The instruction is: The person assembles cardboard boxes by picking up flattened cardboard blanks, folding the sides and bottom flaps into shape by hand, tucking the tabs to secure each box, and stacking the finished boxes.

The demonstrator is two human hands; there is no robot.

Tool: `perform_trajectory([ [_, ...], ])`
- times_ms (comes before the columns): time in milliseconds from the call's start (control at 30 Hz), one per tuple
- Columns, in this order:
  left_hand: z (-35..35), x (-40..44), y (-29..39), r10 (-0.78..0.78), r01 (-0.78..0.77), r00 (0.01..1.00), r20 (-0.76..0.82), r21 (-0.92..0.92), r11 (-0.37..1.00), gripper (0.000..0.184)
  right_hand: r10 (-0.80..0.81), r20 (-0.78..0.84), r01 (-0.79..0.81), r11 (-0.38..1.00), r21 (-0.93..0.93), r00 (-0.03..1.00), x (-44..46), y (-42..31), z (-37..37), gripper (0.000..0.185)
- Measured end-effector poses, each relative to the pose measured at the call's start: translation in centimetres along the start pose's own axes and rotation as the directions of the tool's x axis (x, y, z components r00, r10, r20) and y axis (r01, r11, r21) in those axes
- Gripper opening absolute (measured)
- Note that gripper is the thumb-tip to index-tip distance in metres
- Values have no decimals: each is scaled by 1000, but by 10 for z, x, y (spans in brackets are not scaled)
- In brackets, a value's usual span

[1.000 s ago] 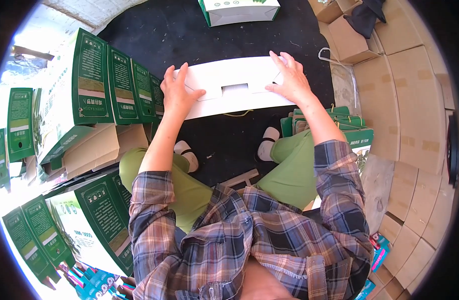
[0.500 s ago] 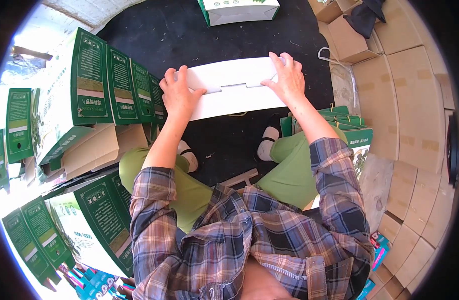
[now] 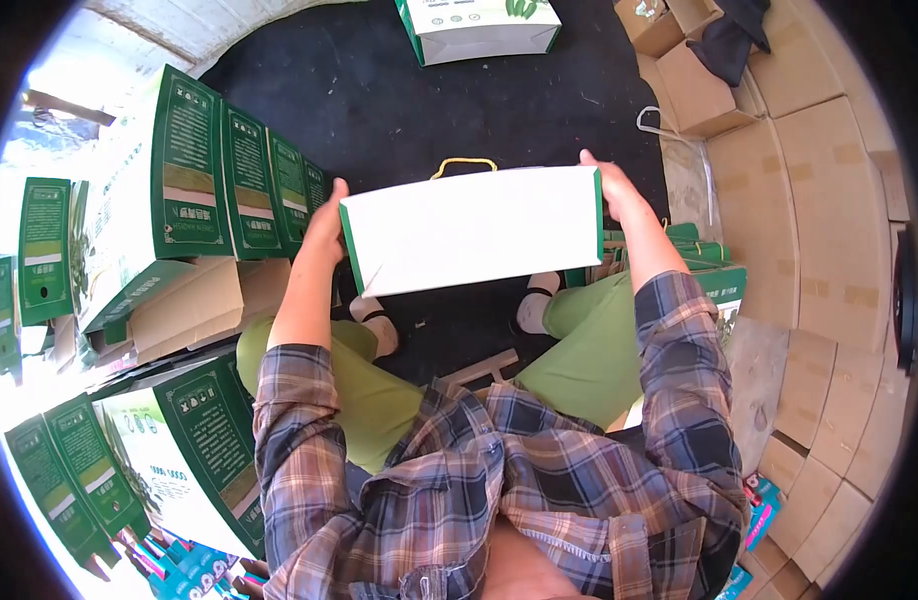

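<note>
A gift carton [image 3: 474, 232] with a plain white face and green ends is held up in front of my knees. My left hand [image 3: 326, 224] presses against its left green end, the thumb pointing up. On the opposite end, my right hand [image 3: 613, 188] grips the carton the same way, its fingers partly hidden behind. A yellow cord handle [image 3: 465, 163] sticks out past the far edge of the carton.
Green and white cartons [image 3: 194, 160] stand in a row at my left. Brown cardboard boxes [image 3: 809, 210] are stacked along the right. Another white and green carton [image 3: 484, 35] stands on the black floor covering [image 3: 379, 90] ahead. Folded green cartons [image 3: 699, 250] lie beside my right knee.
The carton has been turned: its slotted flap face was toward me, and now a smooth white face shows. My hands have shifted from its top edges to its two ends, slightly nearer me.
</note>
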State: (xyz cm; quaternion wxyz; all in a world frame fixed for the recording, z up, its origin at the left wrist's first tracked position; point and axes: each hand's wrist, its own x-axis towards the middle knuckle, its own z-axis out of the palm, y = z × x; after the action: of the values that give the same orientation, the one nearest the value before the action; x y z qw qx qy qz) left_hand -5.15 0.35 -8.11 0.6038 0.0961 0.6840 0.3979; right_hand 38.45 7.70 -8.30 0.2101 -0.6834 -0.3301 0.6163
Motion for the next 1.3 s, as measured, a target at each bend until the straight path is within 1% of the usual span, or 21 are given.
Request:
perform_trajectory([
  [33, -6, 10, -6, -106, 117, 983, 151, -68, 991, 43, 108, -20, -108, 994, 5, 994, -8, -5, 5, 55],
  [67, -13, 20, -10, -107, 127, 976, 191, -96, 987, 41, 102, 7, -102, 995, -11, 995, -6, -5, 4, 56],
  [133, -14, 12, -4, -111, 129, 973, 204, -77, 989, 41, 94, 35, -93, 995, -28, 995, -4, -4, -3, 56],
  [200, -13, 2, 3, -112, 128, 969, 220, -58, 990, 43, 22, 106, -24, 999, 21, 994, -7, -8, -9, 53],
  [233, -11, -6, 5, -18, 21, 984, 177, -18, 1000, 49, 20, 106, -22, 1000, 20, 994, -10, -9, -9, 53],
  [267, -9, -13, 6, 79, -83, 987, 138, 26, 996, 59, -153, 112, 142, 985, 97, 982, -14, -11, -9, 49],
  [300, -9, -15, 7, 80, -84, 987, 139, 24, 996, 59, -320, 105, 300, 938, 173, 941, -18, -14, -9, 45],
  [333, -10, -17, 9, 116, -127, 976, 183, 49, 991, 65, -305, 28, 292, 931, 221, 952, -19, -19, -8, 36],
  [367, -11, -19, 10, 150, -170, 962, 228, 72, 983, 72, -307, 27, 294, 930, 221, 951, -23, -23, -9, 36],
  [433, 5, -47, 20, 169, -187, 967, 193, 81, 979, 65, -242, -125, 264, 941, 212, 962, -30, -30, -11, 37],
  [500, 7, -50, 23, 156, -149, 974, 164, -51, 988, 55, -234, -138, 257, 948, 185, 962, -36, -34, -11, 37],
  [600, 3, -37, 13, 153, -145, 973, 174, -55, 988, 48, -209, -126, 223, 969, 104, 970, -43, -34, 0, 41],
  [633, 3, -37, 11, 162, -149, 973, 165, -86, 985, 46, -202, -69, 208, 974, 85, 977, -41, -31, -1, 43],
  [733, -5, -28, 6, 143, -136, 979, 147, -59, 989, 42, -189, -11, 189, 982, 13, 982, -33, -21, 0, 38],
  [800, -11, -24, 1, 135, -130, 979, 151, -42, 991, 39, -156, 83, 165, 978, -127, 984, -29, -17, 1, 33],
  [900, -17, -16, -8, 105, -110, 986, 131, 37, 993, 30, -139, 116, 163, 958, -235, 984, -24, -10, 4, 31],
  [967, -22, -9, -15, 127, -140, 988, 85, 165, 976, 24, -133, 127, 166, 940, -296, 983, -18, -1, 5, 31],
  [1033, -25, -9, -16, 122, -133, 991, 62, 213, 968, 25, -22, 94, 69, 847, -528, 995, -15, 4, 9, 30],
  [1067, -26, -9, -17, 119, -125, 992, 41, 263, 957, 26, -1, 87, 51, 816, -575, 996, -15, 7, 9, 32],
  [1233, -15, -26, 5, 132, -131, 991, 16, 294, 947, 35, 28, 127, 61, 760, -647, 992, -24, -6, 2, 38],
  [1300, -10, -35, 13, 210, -208, 977, 26, 292, 933, 44, -13, 134, 93, 787, -609, 991, -29, -14, 1, 38],
])
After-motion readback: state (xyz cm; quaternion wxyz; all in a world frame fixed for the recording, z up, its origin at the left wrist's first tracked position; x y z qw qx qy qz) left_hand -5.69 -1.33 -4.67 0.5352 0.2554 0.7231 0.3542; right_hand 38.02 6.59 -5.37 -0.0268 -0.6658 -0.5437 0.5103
